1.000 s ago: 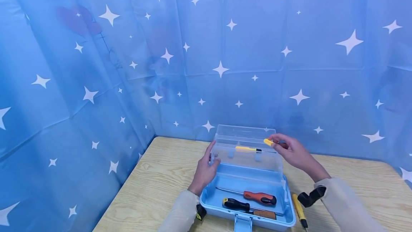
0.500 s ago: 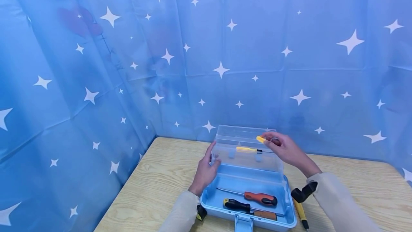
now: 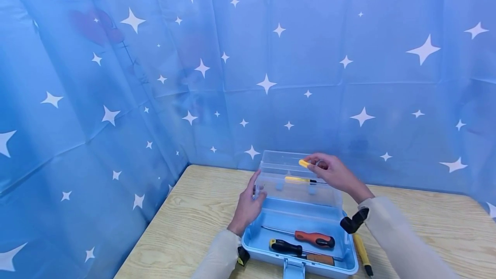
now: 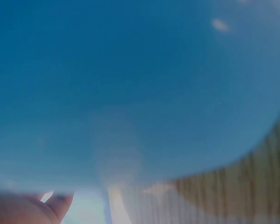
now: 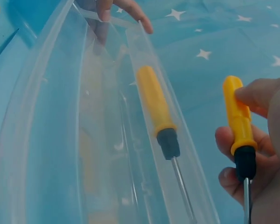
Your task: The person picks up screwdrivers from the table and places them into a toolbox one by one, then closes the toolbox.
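Note:
A light-blue toolbox [image 3: 260, 252] stands on the table with its clear plastic lid [image 3: 298, 195] raised. My left hand [image 3: 246, 208] grips the lid's left end, thumb in front. The blue box wall [image 4: 130, 93] fills most of the left wrist view. Over the lid's upper right part, my right hand [image 3: 335, 173] pinches a yellow-handled screwdriver [image 5: 238, 112] between thumb and fingers, its shaft running down past the palm. Another yellow screwdriver [image 5: 156, 105] lies in a narrow channel of the lid. Inside the box are a red-and-black screwdriver [image 3: 314, 238], a black-handled screwdriver [image 3: 284, 246] and a brown-handled tool [image 3: 319, 259].
One more yellow screwdriver [image 3: 361, 251] lies on the wooden table [image 3: 186, 210], right of the box. A blue latch [image 3: 293, 268] hangs at the box front. A blue curtain with white stars [image 3: 310, 55] closes off the back and left.
My right hand has moved left above the lid, carrying the yellow screwdriver. My left hand has stayed on the lid's left end, and the tools in the box lie as before.

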`<state>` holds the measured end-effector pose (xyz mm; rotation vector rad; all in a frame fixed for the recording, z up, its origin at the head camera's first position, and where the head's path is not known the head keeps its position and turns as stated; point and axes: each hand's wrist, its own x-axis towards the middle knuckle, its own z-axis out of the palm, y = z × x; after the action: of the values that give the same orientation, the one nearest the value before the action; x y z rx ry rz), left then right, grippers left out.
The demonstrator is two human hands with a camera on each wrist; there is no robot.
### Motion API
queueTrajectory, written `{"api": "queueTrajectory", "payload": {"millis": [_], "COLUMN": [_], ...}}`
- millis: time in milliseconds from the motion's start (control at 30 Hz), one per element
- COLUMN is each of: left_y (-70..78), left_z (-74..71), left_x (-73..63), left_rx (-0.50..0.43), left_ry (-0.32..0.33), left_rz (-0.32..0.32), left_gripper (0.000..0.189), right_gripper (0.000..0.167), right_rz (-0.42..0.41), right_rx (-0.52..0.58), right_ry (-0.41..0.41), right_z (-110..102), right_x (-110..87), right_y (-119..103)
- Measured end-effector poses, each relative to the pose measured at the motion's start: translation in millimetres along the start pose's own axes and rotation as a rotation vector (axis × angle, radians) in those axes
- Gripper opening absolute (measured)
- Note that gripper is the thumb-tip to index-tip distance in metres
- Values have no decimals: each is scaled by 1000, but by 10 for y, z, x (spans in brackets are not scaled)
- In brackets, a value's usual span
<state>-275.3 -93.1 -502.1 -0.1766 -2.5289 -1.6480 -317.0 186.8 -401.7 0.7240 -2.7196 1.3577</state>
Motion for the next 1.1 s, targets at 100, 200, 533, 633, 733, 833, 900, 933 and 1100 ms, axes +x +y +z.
{"api": "queueTrajectory", "payload": {"millis": [100, 200, 533, 633, 733, 833, 900, 933, 1100], "left_y": [-1, 2, 7, 4, 8, 20, 19, 17, 18], "left_z": [2, 4, 2, 1, 3, 3, 6, 7, 2], "left_x": [3, 7, 13, 13, 6, -4, -3, -1, -1], "left_rx": [-6, -6, -8, -7, -6, -5, -5, -5, -9], "left_ry": [-2, -1, 9, 8, 1, -3, -3, -2, -3], "left_rz": [-2, -4, -9, -4, -7, -14, -17, -15, -14], "left_gripper": [62, 62, 62, 62, 61, 61, 61, 61, 61], "right_gripper": [29, 28, 27, 27, 25, 25, 25, 25, 24], "right_rz": [-9, -27, -14, -7, -10, -16, -27, -28, -23], "right_rx": [-7, -23, -16, -29, -49, -54, -55, -53, -42], "right_ry": [0, 0, -19, -20, -10, -8, -12, -15, -14], "right_z": [35, 67, 150, 189, 239, 283, 304, 311, 347], "right_x": [47, 87, 174, 199, 230, 256, 268, 271, 279], "right_y": [28, 60, 65, 46, 46, 36, 29, 26, 26]}}
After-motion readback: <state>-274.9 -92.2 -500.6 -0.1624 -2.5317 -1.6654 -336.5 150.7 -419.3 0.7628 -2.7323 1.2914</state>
